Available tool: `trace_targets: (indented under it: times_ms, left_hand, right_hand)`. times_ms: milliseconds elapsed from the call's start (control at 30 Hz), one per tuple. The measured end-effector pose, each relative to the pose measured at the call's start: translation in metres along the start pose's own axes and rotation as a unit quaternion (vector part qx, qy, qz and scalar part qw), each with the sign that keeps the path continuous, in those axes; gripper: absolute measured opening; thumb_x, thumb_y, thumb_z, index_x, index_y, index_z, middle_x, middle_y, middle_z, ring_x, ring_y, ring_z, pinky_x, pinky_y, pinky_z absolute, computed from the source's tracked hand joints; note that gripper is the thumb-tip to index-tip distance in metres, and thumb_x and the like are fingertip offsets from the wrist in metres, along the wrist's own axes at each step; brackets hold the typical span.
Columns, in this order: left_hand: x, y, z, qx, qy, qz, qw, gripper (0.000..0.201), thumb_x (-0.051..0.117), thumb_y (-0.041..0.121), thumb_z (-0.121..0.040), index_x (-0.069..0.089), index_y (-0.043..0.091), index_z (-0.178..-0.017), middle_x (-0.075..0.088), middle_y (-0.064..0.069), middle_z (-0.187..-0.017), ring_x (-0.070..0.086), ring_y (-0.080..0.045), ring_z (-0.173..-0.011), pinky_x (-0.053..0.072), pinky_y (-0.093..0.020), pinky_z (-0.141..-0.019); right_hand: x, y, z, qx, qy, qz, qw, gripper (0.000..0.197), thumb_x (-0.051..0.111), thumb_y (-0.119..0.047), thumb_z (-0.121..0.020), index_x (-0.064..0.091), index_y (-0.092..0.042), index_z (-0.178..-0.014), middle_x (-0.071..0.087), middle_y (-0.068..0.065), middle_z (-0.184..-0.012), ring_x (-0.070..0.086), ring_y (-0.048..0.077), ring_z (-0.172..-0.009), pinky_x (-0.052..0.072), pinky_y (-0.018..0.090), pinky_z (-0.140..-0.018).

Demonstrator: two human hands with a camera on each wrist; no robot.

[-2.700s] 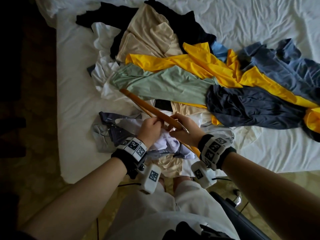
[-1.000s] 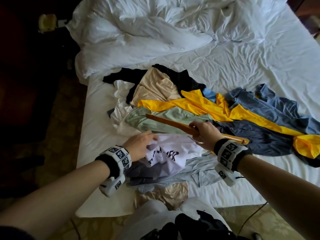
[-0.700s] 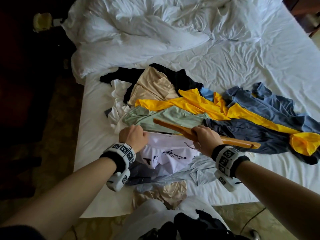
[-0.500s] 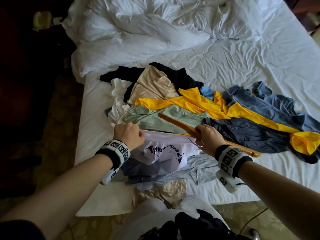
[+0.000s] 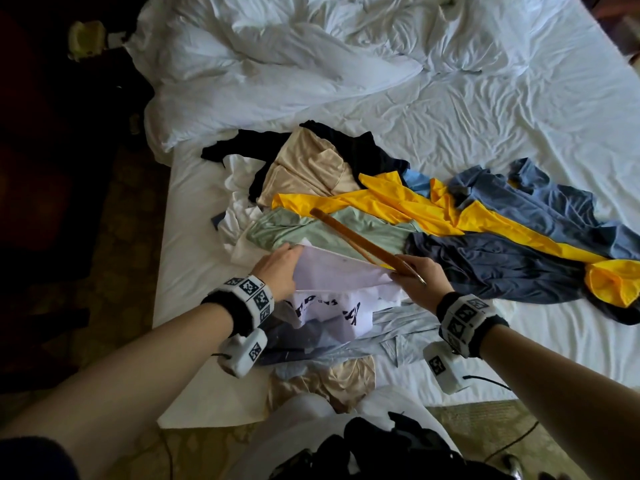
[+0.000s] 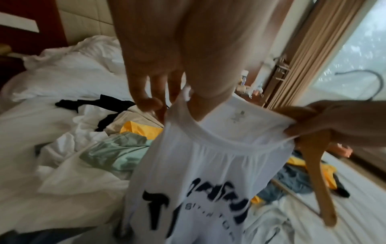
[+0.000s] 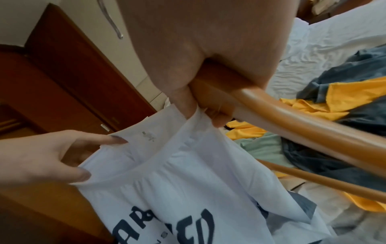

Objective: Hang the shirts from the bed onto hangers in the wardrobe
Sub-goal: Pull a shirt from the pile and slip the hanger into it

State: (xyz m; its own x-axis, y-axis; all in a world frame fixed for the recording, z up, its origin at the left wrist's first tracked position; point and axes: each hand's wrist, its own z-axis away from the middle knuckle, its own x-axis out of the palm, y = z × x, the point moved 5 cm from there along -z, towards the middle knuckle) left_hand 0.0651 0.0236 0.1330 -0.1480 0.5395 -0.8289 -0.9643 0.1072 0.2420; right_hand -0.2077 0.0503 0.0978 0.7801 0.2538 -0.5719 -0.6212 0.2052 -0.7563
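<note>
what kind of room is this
Most likely a bedroom, perhaps in a hotel: a wide bed with a rumpled white duvet, a wooden wardrobe beside it, and curtains at a large window.

- white shirt [image 6: 200, 189]: dark lettering smeared, perhaps unreadable, cut off at frame bottom.
- wooden hanger [image 5: 360, 242]: near end hidden behind right hand [image 5: 420, 280].
- yellow shirt [image 5: 398, 206]: runs off right edge.

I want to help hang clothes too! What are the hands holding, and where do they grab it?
Both hands pinch the white shirt at its neckline; the right also grips the wooden hanger near its middle.
</note>
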Motion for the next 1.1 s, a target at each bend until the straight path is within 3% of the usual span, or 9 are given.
trace_targets:
  times_ms: [133, 333, 433, 567, 667, 800, 900, 1000, 1100]
  left_hand:
    - [-0.004, 0.011, -0.01, 0.012, -0.03, 0.04, 0.999, 0.063, 0.056, 0.001, -0.083, 0.038, 0.008, -0.143, 0.047, -0.013, -0.144, 0.047, -0.032, -0.131, 0.044, -0.044, -0.104]
    - [-0.004, 0.009, -0.015, -0.011, -0.053, 0.077, 0.996, 0.067, 0.054, -0.004, -0.081, 0.04, 0.012, -0.145, 0.054, -0.014, -0.137, 0.052, -0.031, -0.126, 0.047, -0.04, -0.1]
    - [-0.003, 0.013, -0.015, -0.012, -0.069, 0.088, 0.994, 0.066, 0.053, -0.002, -0.078, 0.042, 0.009, -0.142, 0.055, -0.015, -0.135, 0.052, -0.033, -0.125, 0.048, -0.042, -0.099]
    - [-0.002, 0.016, -0.013, -0.002, -0.069, 0.087, 0.994, 0.063, 0.054, -0.003, -0.081, 0.043, 0.01, -0.141, 0.052, -0.014, -0.136, 0.049, -0.032, -0.127, 0.046, -0.042, -0.1]
    - [-0.005, 0.017, -0.01, 0.012, -0.057, 0.103, 0.993, 0.042, 0.052, 0.001, -0.078, 0.054, 0.02, -0.116, 0.058, -0.009, -0.117, 0.056, -0.028, -0.111, 0.051, -0.043, -0.09]
    - [-0.005, 0.019, -0.003, 0.016, -0.073, 0.125, 0.989, 0.021, 0.048, 0.011, -0.074, 0.05, 0.017, -0.094, 0.059, -0.019, -0.103, 0.059, -0.034, -0.097, 0.052, -0.044, -0.079]
    - [-0.012, 0.019, 0.005, 0.0, -0.042, 0.211, 0.977, 0.031, 0.054, 0.017, -0.073, 0.056, 0.008, -0.103, 0.063, -0.018, -0.101, 0.06, -0.031, -0.098, 0.051, -0.044, -0.082]
    - [-0.02, 0.017, 0.012, -0.009, -0.037, 0.253, 0.967, 0.059, 0.058, 0.021, -0.069, 0.057, 0.011, -0.127, 0.064, -0.012, -0.113, 0.059, -0.025, -0.107, 0.05, -0.034, -0.087]
    - [-0.025, 0.01, 0.016, -0.031, -0.006, 0.29, 0.957, 0.037, 0.062, 0.008, -0.079, 0.063, 0.014, -0.116, 0.059, 0.001, -0.091, 0.056, -0.014, -0.086, 0.043, -0.02, -0.07]
  right_hand:
    - [-0.013, -0.01, 0.007, 0.01, 0.024, -0.148, 0.989, 0.014, 0.071, -0.015, -0.089, 0.075, -0.015, -0.102, 0.071, 0.013, -0.085, 0.058, 0.012, -0.073, 0.043, 0.017, -0.063]
    - [-0.05, -0.07, 0.018, -0.094, 0.02, -0.197, 0.976, 0.022, 0.07, -0.017, -0.092, 0.07, -0.033, -0.107, 0.063, -0.019, -0.067, 0.056, 0.002, -0.067, 0.043, 0.021, -0.066]
    - [-0.058, -0.11, 0.029, -0.127, -0.028, -0.211, 0.969, 0.035, 0.069, -0.02, -0.092, 0.066, -0.026, -0.126, 0.07, -0.022, -0.07, 0.065, 0.005, -0.086, 0.049, 0.025, -0.085]
    - [-0.062, -0.159, 0.046, -0.2, -0.085, -0.314, 0.924, 0.032, 0.072, -0.028, -0.088, 0.068, -0.026, -0.12, 0.067, 0.031, -0.093, 0.069, 0.046, -0.075, 0.052, 0.059, -0.085]
    - [-0.06, -0.18, 0.052, -0.232, -0.111, -0.373, 0.892, 0.018, 0.071, -0.021, -0.088, 0.07, -0.022, -0.106, 0.055, 0.034, -0.085, 0.065, 0.055, -0.069, 0.051, 0.067, -0.074]
    - [-0.046, -0.184, 0.053, -0.247, -0.092, -0.323, 0.909, 0.035, 0.069, -0.012, -0.089, 0.065, -0.009, -0.124, 0.072, 0.003, -0.078, 0.07, 0.04, -0.08, 0.052, 0.034, -0.074]
    - [-0.03, -0.17, 0.049, -0.245, -0.078, -0.282, 0.924, 0.041, 0.069, -0.012, -0.09, 0.061, -0.007, -0.13, 0.073, -0.015, -0.077, 0.071, 0.018, -0.084, 0.052, 0.028, -0.081]
    - [-0.019, -0.149, 0.042, -0.224, -0.057, -0.257, 0.938, 0.04, 0.07, -0.009, -0.089, 0.063, -0.02, -0.126, 0.069, -0.032, -0.081, 0.066, -0.003, -0.089, 0.049, 0.017, -0.086]
    - [-0.01, -0.123, 0.034, -0.166, -0.06, -0.242, 0.954, 0.044, 0.072, -0.007, -0.088, 0.061, -0.039, -0.115, 0.068, -0.032, -0.078, 0.063, -0.01, -0.082, 0.047, 0.014, -0.08]
